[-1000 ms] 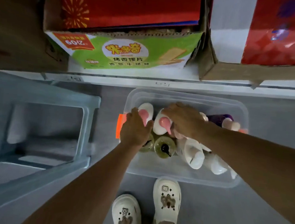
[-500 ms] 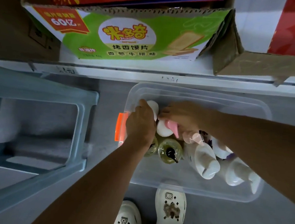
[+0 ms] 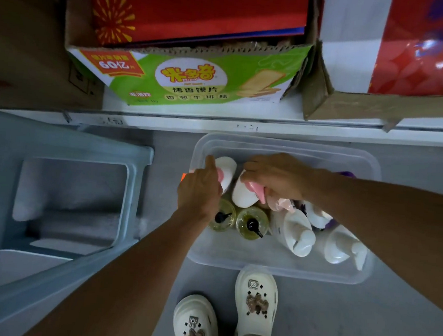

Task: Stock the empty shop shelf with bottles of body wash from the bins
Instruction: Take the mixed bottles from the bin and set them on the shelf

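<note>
A clear plastic bin [image 3: 275,269] sits on the grey floor in front of my feet. It holds several pump bottles. My left hand [image 3: 199,190] grips a white bottle with a pink pump [image 3: 227,169] at the bin's left end. Beside it, my right hand [image 3: 276,176] grips a second white bottle with a pink pump [image 3: 243,195]. Two yellow-green bottles with black pumps [image 3: 252,221] stand just in front of them. White pump bottles [image 3: 298,236] lean to the right, and a purple one [image 3: 345,174] shows behind my right forearm.
A pale blue plastic stool [image 3: 77,209] stands to the left of the bin. Behind the bin runs a white shelf edge [image 3: 245,128] carrying a green snack carton [image 3: 195,82] and a brown cardboard box [image 3: 381,106] with red packs. My white clogs [image 3: 255,302] are just below the bin.
Both hands stay on the two pink-pump bottles. The right hand's bottle has tipped so more of its white body shows. My view has shifted a little.
</note>
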`<move>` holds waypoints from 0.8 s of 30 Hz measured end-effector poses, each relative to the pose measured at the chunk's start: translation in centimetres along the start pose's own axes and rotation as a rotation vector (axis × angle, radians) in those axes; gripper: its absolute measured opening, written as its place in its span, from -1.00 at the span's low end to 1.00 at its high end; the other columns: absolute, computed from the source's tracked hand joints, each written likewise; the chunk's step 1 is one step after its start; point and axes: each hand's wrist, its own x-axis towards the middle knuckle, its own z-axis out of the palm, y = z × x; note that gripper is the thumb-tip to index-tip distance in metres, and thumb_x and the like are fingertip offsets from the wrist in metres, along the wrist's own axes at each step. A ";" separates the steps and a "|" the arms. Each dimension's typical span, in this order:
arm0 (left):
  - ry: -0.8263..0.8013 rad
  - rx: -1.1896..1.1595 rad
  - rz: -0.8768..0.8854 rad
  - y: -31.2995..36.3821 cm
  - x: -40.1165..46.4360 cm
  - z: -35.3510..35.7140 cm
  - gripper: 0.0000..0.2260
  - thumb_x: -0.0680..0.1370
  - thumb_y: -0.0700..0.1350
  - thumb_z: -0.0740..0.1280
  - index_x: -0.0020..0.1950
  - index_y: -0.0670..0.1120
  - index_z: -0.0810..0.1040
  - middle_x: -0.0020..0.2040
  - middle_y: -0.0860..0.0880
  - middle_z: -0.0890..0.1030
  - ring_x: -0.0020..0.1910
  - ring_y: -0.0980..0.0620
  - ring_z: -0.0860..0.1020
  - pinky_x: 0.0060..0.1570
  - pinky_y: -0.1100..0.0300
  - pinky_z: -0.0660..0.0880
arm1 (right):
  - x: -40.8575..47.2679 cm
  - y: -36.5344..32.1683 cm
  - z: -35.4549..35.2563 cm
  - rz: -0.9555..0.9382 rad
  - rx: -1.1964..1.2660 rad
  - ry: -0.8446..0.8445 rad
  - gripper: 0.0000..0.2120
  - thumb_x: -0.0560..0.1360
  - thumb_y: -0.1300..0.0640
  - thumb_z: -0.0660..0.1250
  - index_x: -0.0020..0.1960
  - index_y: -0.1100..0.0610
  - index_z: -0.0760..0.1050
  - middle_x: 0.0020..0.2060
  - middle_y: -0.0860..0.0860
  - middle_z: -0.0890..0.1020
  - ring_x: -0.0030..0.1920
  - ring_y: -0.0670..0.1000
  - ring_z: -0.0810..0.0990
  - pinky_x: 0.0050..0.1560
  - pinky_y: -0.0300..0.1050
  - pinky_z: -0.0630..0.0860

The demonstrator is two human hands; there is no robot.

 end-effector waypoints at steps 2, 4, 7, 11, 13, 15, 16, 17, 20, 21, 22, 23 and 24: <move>0.000 -0.005 -0.003 0.4 -0.9 -2.1 -0.63 0.60 -0.09 0.29 0.36 -0.14 0.29 0.05 -0.17 0.64 0.02 -0.24 0.61 -0.09 0.00 0.49 | -1.0 -1.3 -2.1 0.010 -0.004 0.005 -0.47 0.09 0.24 0.61 -0.02 0.03 0.48 -0.20 0.00 0.58 -0.19 0.12 0.60 -0.36 -0.19 0.27; 0.002 -0.008 -0.002 1.3 -2.1 -4.9 -0.66 0.61 -0.05 0.26 0.33 -0.12 0.30 0.06 -0.16 0.64 0.04 -0.24 0.60 -0.12 0.02 0.45 | -2.0 -2.7 -4.7 0.067 -0.024 0.009 -0.53 0.22 0.20 0.57 0.09 0.08 0.55 -0.09 0.01 0.60 -0.06 0.12 0.58 -0.32 -0.14 0.30; 0.015 0.000 -0.006 2.7 -4.8 -9.9 -0.72 0.62 -0.01 0.24 0.27 -0.10 0.32 0.06 -0.15 0.63 0.07 -0.23 0.59 -0.17 0.08 0.33 | -3.7 -5.3 -9.0 0.215 -0.028 -0.037 -0.59 0.43 0.09 0.41 0.27 0.04 0.47 0.11 -0.03 0.55 0.19 0.04 0.47 -0.09 -0.11 0.38; 0.034 -0.013 0.047 3.7 -9.8 -17.0 -0.71 0.62 0.01 0.24 0.29 -0.07 0.36 0.08 -0.14 0.63 0.07 -0.22 0.58 -0.15 0.08 0.34 | -6.5 -10.0 -15.9 0.348 0.057 0.071 -0.71 0.39 0.02 0.44 0.09 -0.02 0.53 0.03 -0.11 0.58 0.11 -0.04 0.52 -0.05 -0.13 0.45; 0.065 -0.047 0.071 3.8 -12.7 -20.6 -0.70 0.61 0.04 0.25 0.29 -0.03 0.37 0.07 -0.12 0.63 0.07 -0.21 0.58 -0.09 0.05 0.43 | -8.2 -12.6 -19.4 0.429 0.097 0.160 -0.71 0.36 -0.04 0.45 0.06 -0.05 0.54 -0.01 -0.14 0.60 0.05 -0.05 0.54 -0.02 -0.06 0.50; 0.110 -0.110 0.083 3.8 -15.7 -24.5 -0.70 0.59 0.06 0.27 0.29 0.03 0.40 0.07 -0.09 0.64 0.08 -0.19 0.58 -0.04 0.04 0.45 | -10.1 -15.2 -23.4 0.484 0.142 0.252 -0.72 0.34 -0.12 0.46 0.01 -0.07 0.56 -0.09 -0.18 0.61 -0.02 -0.09 0.56 -0.05 -0.14 0.49; 0.132 -0.138 0.085 3.9 -17.2 -26.3 -0.69 0.59 0.08 0.28 0.30 0.06 0.40 0.07 -0.08 0.64 0.08 -0.19 0.58 -0.03 0.03 0.46 | -11.2 -16.6 -25.5 0.510 0.169 0.291 -0.75 0.34 -0.14 0.46 -0.03 -0.08 0.56 -0.17 -0.20 0.60 -0.08 -0.12 0.57 -0.12 -0.28 0.44; 0.159 -0.164 0.095 4.0 -18.6 -28.2 -0.68 0.58 0.08 0.28 0.31 0.07 0.41 0.07 -0.08 0.65 0.09 -0.19 0.59 -0.02 0.03 0.46 | -12.3 -17.9 -27.7 0.538 0.189 0.322 -0.76 0.35 -0.15 0.46 -0.07 -0.08 0.56 -0.23 -0.23 0.57 -0.15 -0.16 0.55 -0.19 -0.38 0.37; 0.254 -0.229 0.160 4.6 -22.6 -34.4 -0.67 0.57 0.08 0.31 0.31 0.05 0.46 0.07 -0.09 0.67 0.08 -0.19 0.60 -0.02 0.03 0.47 | -15.3 -21.9 -34.3 0.579 0.204 0.420 -0.70 0.35 -0.19 0.45 -0.07 -0.02 0.55 -0.21 -0.18 0.59 -0.17 -0.13 0.52 -0.19 -0.24 0.39; 0.284 -0.261 0.199 4.9 -23.9 -36.6 -0.67 0.55 0.09 0.32 0.29 0.05 0.48 0.06 -0.09 0.67 0.07 -0.19 0.60 -0.02 0.03 0.49 | -16.2 -23.2 -36.6 0.591 0.220 0.451 -0.71 0.34 -0.19 0.45 -0.09 -0.02 0.55 -0.22 -0.17 0.60 -0.17 -0.13 0.54 -0.18 -0.21 0.40; 0.300 -0.297 0.233 5.2 -25.0 -38.7 -0.67 0.54 0.10 0.32 0.26 0.04 0.51 0.05 -0.08 0.68 0.06 -0.18 0.61 -0.01 0.03 0.50 | -17.1 -24.5 -38.9 0.606 0.246 0.482 -0.74 0.33 -0.19 0.45 -0.12 -0.04 0.55 -0.24 -0.18 0.59 -0.18 -0.14 0.54 -0.18 -0.21 0.40; 0.298 -0.324 0.253 5.5 -26.1 -40.9 -0.67 0.53 0.11 0.33 0.25 0.03 0.54 0.05 -0.07 0.68 0.06 -0.16 0.61 0.02 0.02 0.51 | -18.0 -25.8 -41.1 0.615 0.272 0.506 -0.77 0.34 -0.18 0.45 -0.15 -0.06 0.55 -0.26 -0.20 0.59 -0.21 -0.17 0.53 -0.18 -0.23 0.42; 0.289 -0.339 0.257 5.9 -27.3 -43.1 -0.66 0.51 0.11 0.34 0.24 0.02 0.55 0.05 -0.07 0.68 0.06 -0.15 0.61 0.05 0.01 0.50 | -18.8 -27.2 -43.2 0.621 0.290 0.520 -0.79 0.35 -0.17 0.45 -0.16 -0.07 0.54 -0.27 -0.20 0.58 -0.21 -0.18 0.53 -0.17 -0.23 0.44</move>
